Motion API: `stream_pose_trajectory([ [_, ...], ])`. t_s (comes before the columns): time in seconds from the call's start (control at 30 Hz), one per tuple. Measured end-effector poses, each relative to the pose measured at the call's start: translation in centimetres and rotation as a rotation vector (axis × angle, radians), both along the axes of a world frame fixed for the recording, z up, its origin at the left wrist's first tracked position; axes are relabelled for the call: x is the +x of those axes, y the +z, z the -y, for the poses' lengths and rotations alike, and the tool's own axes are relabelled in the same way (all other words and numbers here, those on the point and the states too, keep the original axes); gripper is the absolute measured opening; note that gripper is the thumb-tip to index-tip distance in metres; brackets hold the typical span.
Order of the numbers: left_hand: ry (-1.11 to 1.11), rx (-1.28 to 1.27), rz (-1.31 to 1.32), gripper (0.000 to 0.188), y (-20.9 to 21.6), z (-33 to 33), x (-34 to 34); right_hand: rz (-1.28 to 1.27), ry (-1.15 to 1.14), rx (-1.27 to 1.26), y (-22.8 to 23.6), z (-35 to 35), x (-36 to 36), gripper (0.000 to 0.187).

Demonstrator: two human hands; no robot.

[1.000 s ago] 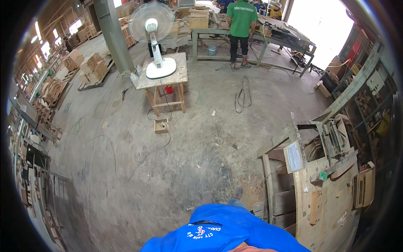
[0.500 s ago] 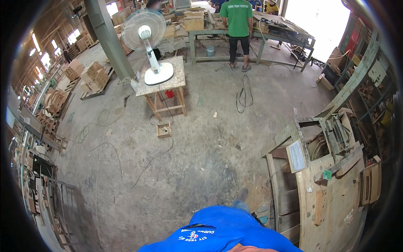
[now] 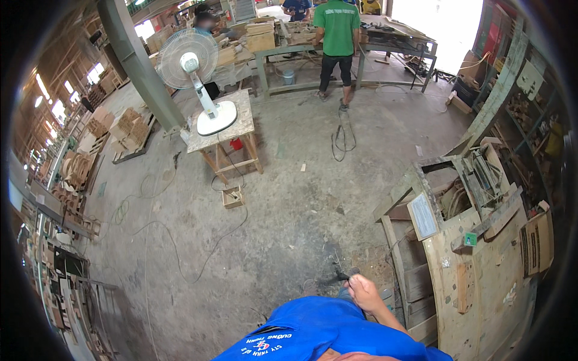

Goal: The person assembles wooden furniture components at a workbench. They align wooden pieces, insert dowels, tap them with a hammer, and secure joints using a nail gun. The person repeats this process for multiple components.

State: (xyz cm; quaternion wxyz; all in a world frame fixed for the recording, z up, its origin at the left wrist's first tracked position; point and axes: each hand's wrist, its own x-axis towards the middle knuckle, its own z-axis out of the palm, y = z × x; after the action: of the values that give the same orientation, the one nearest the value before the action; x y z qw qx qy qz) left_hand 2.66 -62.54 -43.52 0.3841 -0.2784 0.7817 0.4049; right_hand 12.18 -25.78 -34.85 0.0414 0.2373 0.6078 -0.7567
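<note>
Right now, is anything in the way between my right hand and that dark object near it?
Nothing visible is: your right hand appears to hold the dark object at its fingertips. The object is too small to identify.

Blue shirt [image 3: 343,325], left of the wooden desk [image 3: 489,301]: white lettering with a red emblem. Green shirt [image 3: 336,33], beyond the desk: white lettering across the back. Pale sheet [image 3: 422,215], at the desk's far left corner: print too small to read. Cardboard box [image 3: 536,243], at the desk's right edge: dark markings, illegible.
</note>
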Motion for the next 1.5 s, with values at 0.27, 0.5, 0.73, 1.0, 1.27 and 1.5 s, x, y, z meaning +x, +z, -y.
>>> stream_pose_trajectory([
  [0.27,0.168,0.019,-0.101,0.008,2.2,2.8,3.2,0.067,0.025,-0.076,-1.4,2.3,-5.1,0.028],
  [0.5,0.388,0.156,-0.344,0.008,6.3,2.1,6.0,0.135,0.181,-0.168,-0.6,2.3,-4.6,0.038],
  [0.73,0.163,0.232,-0.488,0.011,11.3,-3.9,2.7,0.037,0.291,-0.171,-2.7,2.8,-5.7,0.039],
  [1.0,-0.484,0.036,-0.596,0.024,6.9,-6.8,-0.1,-0.089,0.484,0.434,-6.7,4.5,-7.2,0.036],
  [1.27,-0.568,0.206,-0.694,0.033,3.1,-6.2,-0.9,-0.279,0.727,0.527,-9.2,3.6,-7.3,0.031],
  [1.5,-0.531,0.198,-0.631,0.027,5.8,-6.8,-0.9,-0.387,0.719,0.546,-5.8,4.1,-7.4,0.022],
])
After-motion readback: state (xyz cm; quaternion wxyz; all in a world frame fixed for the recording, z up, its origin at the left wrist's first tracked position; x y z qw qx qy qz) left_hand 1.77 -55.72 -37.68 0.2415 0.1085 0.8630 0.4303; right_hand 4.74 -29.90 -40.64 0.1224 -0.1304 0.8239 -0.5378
